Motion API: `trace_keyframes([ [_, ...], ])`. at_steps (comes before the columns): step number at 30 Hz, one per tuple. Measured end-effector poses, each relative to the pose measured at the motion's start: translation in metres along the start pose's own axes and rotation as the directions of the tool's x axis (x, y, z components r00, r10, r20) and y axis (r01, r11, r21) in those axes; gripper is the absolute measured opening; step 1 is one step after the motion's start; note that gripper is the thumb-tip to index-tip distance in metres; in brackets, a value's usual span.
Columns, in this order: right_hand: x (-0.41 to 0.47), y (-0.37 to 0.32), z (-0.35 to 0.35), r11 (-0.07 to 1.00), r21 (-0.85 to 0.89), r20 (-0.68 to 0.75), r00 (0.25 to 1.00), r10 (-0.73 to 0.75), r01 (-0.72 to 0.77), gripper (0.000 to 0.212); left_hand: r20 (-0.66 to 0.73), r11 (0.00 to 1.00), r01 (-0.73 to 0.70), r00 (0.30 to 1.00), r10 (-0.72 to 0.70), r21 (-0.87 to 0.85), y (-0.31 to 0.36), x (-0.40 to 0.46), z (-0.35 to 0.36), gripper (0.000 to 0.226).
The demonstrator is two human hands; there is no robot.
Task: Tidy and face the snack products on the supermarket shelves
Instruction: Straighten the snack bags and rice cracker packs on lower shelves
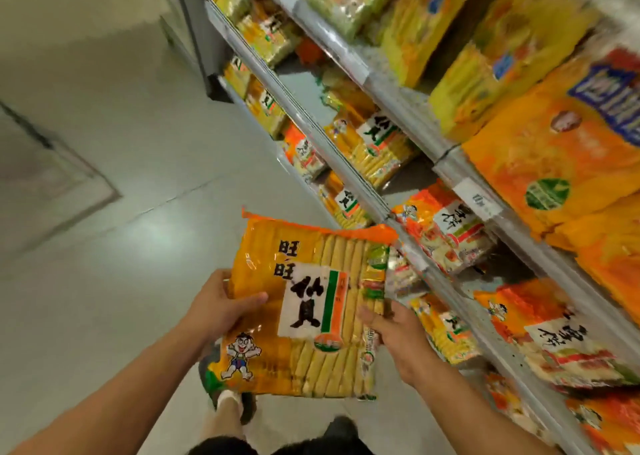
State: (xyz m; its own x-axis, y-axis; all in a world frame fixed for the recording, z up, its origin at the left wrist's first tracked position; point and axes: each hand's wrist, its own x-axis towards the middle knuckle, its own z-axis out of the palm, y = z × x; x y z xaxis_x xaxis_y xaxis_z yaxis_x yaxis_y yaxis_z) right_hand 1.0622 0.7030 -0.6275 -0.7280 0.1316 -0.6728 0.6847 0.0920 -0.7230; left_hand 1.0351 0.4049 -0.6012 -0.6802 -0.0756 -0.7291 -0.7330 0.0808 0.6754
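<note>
A large orange and yellow rice cracker bag (pixel 304 309) with a cartoon child and a white label is held flat in front of me, out in the aisle. My left hand (pixel 218 307) grips its left edge with the thumb on top. My right hand (pixel 391 330) grips its right edge. The snack shelves (pixel 408 115) run along the right, filled with similar yellow and orange bags, some tilted or lying askew.
Grey floor tiles (pixel 121 143) fill the left and centre. A white cabinet end (pixel 188 22) stands at the far end of the shelving. A price tag (pixel 479 200) sits on a shelf rail. My legs and shoes show below the bag.
</note>
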Motion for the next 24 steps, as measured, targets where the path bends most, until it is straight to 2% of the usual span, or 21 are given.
trace_keyframes([
  [5, 0.011, -0.076, 0.085, 0.998, -0.021, -0.017, 0.998, -0.067, 0.067, 0.021, -0.048, 0.997, -0.08, 0.996, 0.079, -0.015, 0.029, 0.031, -0.086, 0.071],
  [11, 0.038, -0.132, 0.168, 0.996, 0.013, 0.015, 0.995, -0.094, 0.093, 0.026, -0.094, 0.99, -0.139, 0.986, 0.138, -0.004, 0.085, 0.079, -0.164, 0.067],
  [15, 0.077, -0.161, 0.194, 0.996, 0.037, -0.007, 0.996, -0.085, 0.085, 0.038, -0.105, 0.986, -0.164, 0.98, 0.167, 0.042, 0.128, 0.128, -0.183, 0.069],
  [19, 0.135, -0.196, 0.209, 0.995, 0.062, -0.035, 0.997, -0.074, 0.076, 0.038, -0.161, 0.979, -0.191, 0.967, 0.2, 0.066, 0.172, 0.188, -0.18, 0.08],
  [22, 0.186, -0.224, 0.217, 0.996, 0.085, -0.074, 0.997, -0.033, 0.04, 0.052, -0.193, 0.977, -0.17, 0.962, 0.192, 0.126, 0.209, 0.233, -0.175, 0.066],
  [24, 0.225, -0.241, 0.221, 0.994, 0.106, -0.074, 0.997, 0.001, 0.007, 0.051, -0.174, 0.971, -0.165, 0.965, 0.194, 0.171, 0.235, 0.264, -0.174, 0.061],
])
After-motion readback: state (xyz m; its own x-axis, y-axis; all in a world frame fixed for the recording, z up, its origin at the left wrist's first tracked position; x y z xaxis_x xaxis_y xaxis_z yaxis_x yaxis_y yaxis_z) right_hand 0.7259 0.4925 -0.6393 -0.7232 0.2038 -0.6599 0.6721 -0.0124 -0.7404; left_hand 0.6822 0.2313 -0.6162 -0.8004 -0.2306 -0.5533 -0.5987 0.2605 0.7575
